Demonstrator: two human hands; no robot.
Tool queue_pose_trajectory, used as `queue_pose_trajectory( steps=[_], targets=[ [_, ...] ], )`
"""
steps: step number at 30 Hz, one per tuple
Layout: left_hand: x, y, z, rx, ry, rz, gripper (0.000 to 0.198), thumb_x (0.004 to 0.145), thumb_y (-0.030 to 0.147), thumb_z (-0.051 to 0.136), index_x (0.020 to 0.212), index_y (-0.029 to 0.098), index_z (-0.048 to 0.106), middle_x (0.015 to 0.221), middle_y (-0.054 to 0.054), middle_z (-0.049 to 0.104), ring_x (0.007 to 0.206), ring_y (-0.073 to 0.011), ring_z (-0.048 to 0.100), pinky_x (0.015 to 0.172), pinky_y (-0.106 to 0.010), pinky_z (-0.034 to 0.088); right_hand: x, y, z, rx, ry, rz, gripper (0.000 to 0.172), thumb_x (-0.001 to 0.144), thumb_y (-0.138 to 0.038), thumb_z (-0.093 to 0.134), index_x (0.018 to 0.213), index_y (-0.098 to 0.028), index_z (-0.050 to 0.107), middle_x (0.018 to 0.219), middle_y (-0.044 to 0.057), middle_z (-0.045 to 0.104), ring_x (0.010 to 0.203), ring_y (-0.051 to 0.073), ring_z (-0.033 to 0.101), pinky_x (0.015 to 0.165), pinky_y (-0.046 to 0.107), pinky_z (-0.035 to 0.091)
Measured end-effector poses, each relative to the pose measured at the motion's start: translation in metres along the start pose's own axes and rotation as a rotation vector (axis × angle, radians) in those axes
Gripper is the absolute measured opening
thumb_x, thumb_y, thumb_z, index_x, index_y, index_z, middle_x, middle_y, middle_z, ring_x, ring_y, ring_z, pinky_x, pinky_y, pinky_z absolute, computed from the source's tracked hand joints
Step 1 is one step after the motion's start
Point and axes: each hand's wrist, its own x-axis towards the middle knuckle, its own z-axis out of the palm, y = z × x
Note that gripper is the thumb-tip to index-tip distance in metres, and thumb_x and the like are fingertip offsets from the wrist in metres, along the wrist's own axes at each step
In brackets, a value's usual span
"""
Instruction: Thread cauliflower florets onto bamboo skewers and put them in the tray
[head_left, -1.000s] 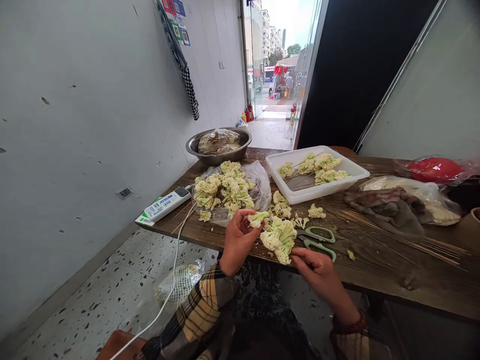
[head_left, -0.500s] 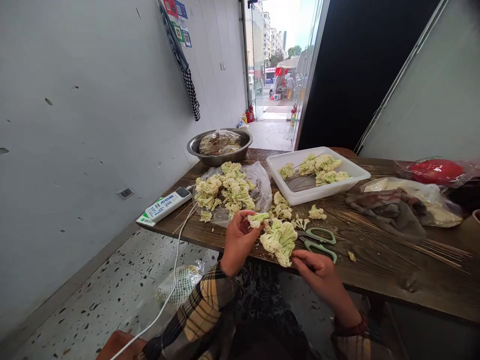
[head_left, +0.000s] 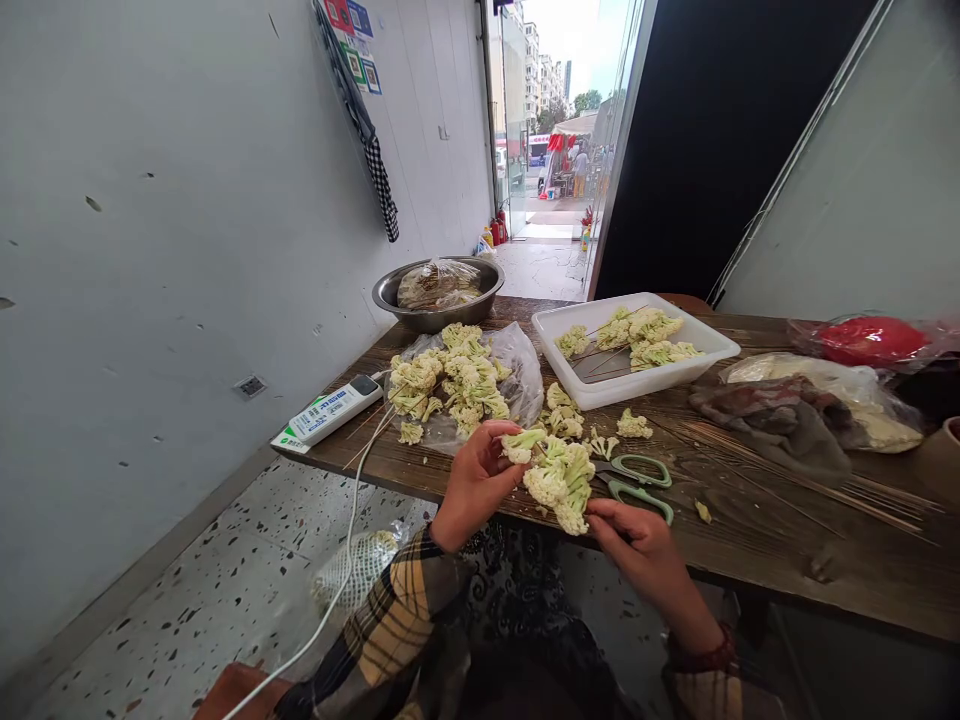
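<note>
Between the fingers of my left hand (head_left: 476, 490) is a small pale cauliflower floret (head_left: 523, 444). My right hand (head_left: 641, 550) pinches the lower end of a cauliflower skewer (head_left: 562, 482), whose stick is mostly hidden by the florets threaded on it. The held floret is right beside the top left of these florets; whether the stick passes into it I cannot tell. Green-handled scissors (head_left: 637, 490) lie on the table just past my right hand. Behind my hands, loose florets (head_left: 634, 424) are scattered near a larger pile of cauliflower (head_left: 457, 375) on a plastic bag (head_left: 525, 370).
A white tray (head_left: 645, 387) holds several cauliflower skewers. Bare wooden sticks (head_left: 847, 490) and a dark cloth (head_left: 780, 420) are on the right. A metal bowl (head_left: 439, 318) stands at the back left, near a power strip (head_left: 337, 408) with a white cable (head_left: 351, 540).
The floret in my left hand has tilted slightly, and that hand has shifted a little. The cauliflower skewer and my right hand have moved very slightly to the right.
</note>
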Motion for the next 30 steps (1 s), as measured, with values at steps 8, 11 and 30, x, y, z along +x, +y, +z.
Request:
queue_pose_trajectory(
  steps=[8,11,30],
  targets=[
    [0.0,-0.006,-0.004,0.161,-0.039,0.194,0.025,0.073,0.007,0.061,0.095,0.019,0.06,0.106,-0.008,0.058,0.103,-0.0194,0.057,0.078,-0.027,0.049,-0.002,0.0,0.0,0.006,-0.002,-0.026,0.025,0.09,-0.034,0.051,0.088,-0.02,0.071,0.075,0.003,0.072,0.062,0.017,0.065,0.052,0.023,0.048],
    [-0.001,-0.006,-0.004,0.171,-0.042,0.226,0.023,0.073,0.006,0.06,0.093,0.019,0.06,0.105,-0.008,0.059,0.101,-0.0199,0.058,0.076,-0.028,0.05,-0.003,0.0,0.0,-0.017,0.033,-0.055,0.022,0.089,-0.032,0.052,0.086,-0.02,0.071,0.077,0.004,0.073,0.067,0.018,0.067,0.055,0.023,0.049],
    [-0.002,0.005,-0.003,0.327,-0.097,0.229,0.032,0.069,-0.001,0.054,0.093,0.018,0.063,0.104,-0.009,0.063,0.095,-0.0188,0.061,0.063,-0.022,0.048,-0.005,-0.005,0.009,-0.126,0.213,-0.269,0.015,0.087,-0.022,0.055,0.086,-0.02,0.07,0.074,0.003,0.073,0.063,0.015,0.069,0.06,0.02,0.054]
  ],
)
